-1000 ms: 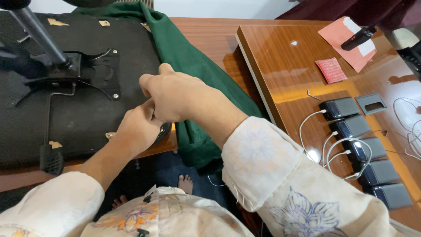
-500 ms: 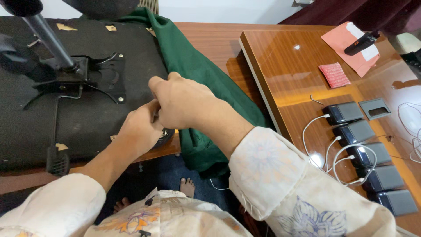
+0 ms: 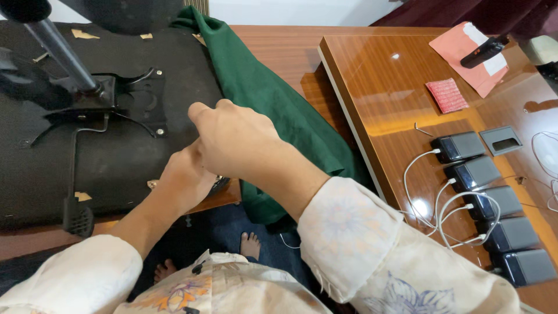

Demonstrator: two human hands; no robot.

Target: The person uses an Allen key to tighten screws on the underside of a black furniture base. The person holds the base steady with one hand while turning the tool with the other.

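Both hands work at the near edge of the upturned black chair seat (image 3: 116,157), which lies on the left side of the surface (image 3: 279,55). The left hand (image 3: 186,177) and right hand (image 3: 235,139) overlap; their fingers are hidden, so grip cannot be told. A green cloth (image 3: 273,110) lies beside the seat. Next move likely requires steady pressure at that edge. Power banks (image 3: 482,203) line the right edge of a raised wooden panel (image 3: 378,75).

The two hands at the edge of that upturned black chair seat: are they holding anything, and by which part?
It cannot be told for sure. The left hand and right hand press together at the near edge of the black chair seat; the right hand hides whatever the fingers grip.
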